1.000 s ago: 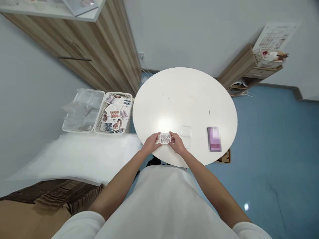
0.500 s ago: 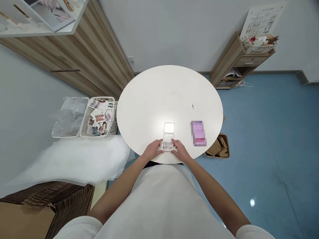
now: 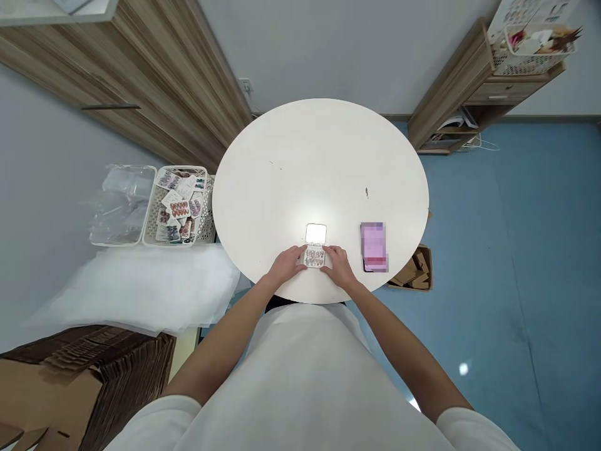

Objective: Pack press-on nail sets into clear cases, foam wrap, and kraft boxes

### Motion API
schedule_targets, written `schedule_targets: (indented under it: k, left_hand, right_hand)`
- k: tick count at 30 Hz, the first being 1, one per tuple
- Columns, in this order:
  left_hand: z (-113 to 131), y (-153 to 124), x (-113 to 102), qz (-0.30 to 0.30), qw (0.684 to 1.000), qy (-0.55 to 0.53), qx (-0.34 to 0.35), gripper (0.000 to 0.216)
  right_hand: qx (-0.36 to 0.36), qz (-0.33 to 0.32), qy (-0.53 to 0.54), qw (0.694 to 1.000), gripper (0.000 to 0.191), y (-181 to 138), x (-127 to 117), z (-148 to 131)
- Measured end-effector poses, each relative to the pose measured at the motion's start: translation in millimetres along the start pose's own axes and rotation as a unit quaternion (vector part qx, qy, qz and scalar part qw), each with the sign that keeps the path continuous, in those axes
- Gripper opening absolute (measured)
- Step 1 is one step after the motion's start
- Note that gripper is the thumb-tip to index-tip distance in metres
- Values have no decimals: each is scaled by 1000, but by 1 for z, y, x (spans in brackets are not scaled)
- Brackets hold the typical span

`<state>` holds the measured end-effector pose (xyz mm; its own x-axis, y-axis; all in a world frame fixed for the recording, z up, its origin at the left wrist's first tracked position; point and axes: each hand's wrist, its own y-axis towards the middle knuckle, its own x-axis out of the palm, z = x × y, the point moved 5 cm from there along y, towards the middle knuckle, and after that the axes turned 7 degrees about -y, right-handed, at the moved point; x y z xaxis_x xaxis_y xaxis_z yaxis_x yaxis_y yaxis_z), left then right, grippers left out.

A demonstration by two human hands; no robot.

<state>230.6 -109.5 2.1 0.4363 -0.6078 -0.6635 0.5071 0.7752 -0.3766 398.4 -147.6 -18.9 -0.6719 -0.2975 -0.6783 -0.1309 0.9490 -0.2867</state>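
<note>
A card of press-on nails [image 3: 314,257], two rows in mottled tones, lies over the base of a small clear hinged case near the table's front edge. The case's lid [image 3: 316,233] is raised, tipped back away from me. My left hand [image 3: 287,265] grips the card's left side between thumb and fingers. On the opposite side my right hand [image 3: 339,267] pinches it likewise. Whether the card is fully seated in the base, and whether my fingertips also press the case's walls, I cannot tell.
On the white oval table [image 3: 263,200], a phone-like purple object [image 3: 374,246], pixelated, lies to the right. A white basket [image 3: 149,216] of nail cards and a bin of clear plastic bags [image 3: 119,203] stand left. Cardboard pieces [image 3: 413,269] fill a box on the floor.
Both hands have moved the nail card away from me, from in front of the open case onto its base. The camera view has shifted slightly.
</note>
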Motion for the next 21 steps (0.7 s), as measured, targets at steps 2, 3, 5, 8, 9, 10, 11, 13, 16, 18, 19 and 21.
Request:
schedule_targets:
  k: [2, 3, 5, 8, 9, 10, 11, 13, 16, 18, 19, 21]
  left_hand:
    - [-2, 2, 2, -4, 1000, 6, -11, 55]
    - [-4, 2, 3, -6, 1000, 8, -16, 55]
    - [-6, 2, 6, -7, 1000, 12, -21, 55]
    - [-9, 1, 9, -6, 1000, 21, -19, 54]
    - [-10, 1, 10, -7, 1000, 24, -19, 55]
    - [-11, 1, 11, -9, 999, 26, -19, 55]
    - [-13, 1, 12, -10, 999, 27, -19, 56]
    - [-15, 1, 14, -14, 999, 27, -17, 57]
    - [-17, 2, 16, -14, 999, 30, -5, 58]
    - [-18, 2, 16, -15, 999, 32, 2, 59]
    - [-18, 3, 17, -15, 999, 32, 3, 59]
    - [-18, 3, 17, -15, 999, 30, 3, 58]
  right_hand:
    - [-2, 2, -13, 1000, 62, 2, 2, 0]
    - [-5, 2, -20, 1000, 61, 2, 3, 0]
    - [-9, 3, -30, 999, 61, 2, 4, 1]
    - [-6, 4, -37, 999, 61, 2, 7, 3]
    - [-4, 3, -38, 999, 61, 3, 8, 4]
    - [-4, 2, -39, 999, 60, 3, 8, 5]
    - [-5, 1, -40, 999, 60, 4, 8, 5]
    - [-9, -2, -42, 999, 60, 7, 8, 6]
    - [-14, -10, -44, 999, 60, 10, 6, 6]
    - [-15, -14, -45, 999, 60, 11, 4, 6]
    - [-15, -15, -46, 999, 60, 11, 3, 6]
    - [-14, -16, -47, 999, 60, 11, 2, 6]
